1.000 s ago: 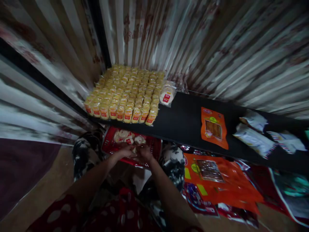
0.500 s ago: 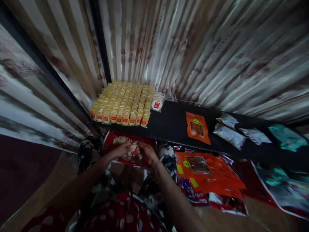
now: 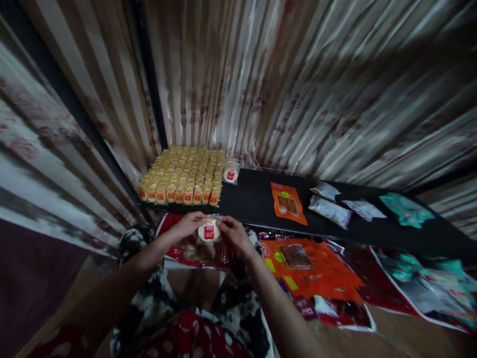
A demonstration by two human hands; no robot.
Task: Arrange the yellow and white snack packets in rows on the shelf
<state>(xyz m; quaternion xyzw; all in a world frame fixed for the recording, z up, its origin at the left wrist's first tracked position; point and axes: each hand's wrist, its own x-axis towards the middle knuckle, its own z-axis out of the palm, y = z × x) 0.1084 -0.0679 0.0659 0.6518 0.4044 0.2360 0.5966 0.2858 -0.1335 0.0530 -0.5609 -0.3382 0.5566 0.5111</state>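
Observation:
Between both hands, above a red basket [image 3: 223, 254], I hold a clear-wrapped round white cracker packet [image 3: 209, 231] with a red label. My left hand [image 3: 193, 222] pinches its upper left edge, and my right hand [image 3: 233, 233] grips its right side. More wrapped pieces lie in the basket below, partly hidden by the packet. On the black shelf [image 3: 249, 194] just beyond stand tight rows of small yellow wrapped packets [image 3: 182, 174] with red labels. A similar white round packet [image 3: 231, 171] rests at their right end.
Farther right on the shelf lie an orange pouch [image 3: 288, 203], several white packets [image 3: 330, 211] and a teal packet [image 3: 406, 209]. Below it, orange packaging [image 3: 316, 268] and other bags fill containers. Striped curtains [image 3: 238, 89] hang behind, with a dark post [image 3: 149, 74] at left.
The white packet has come up out of the red basket, toward the shelf edge, and now faces me between both hands. The view has shifted slightly.

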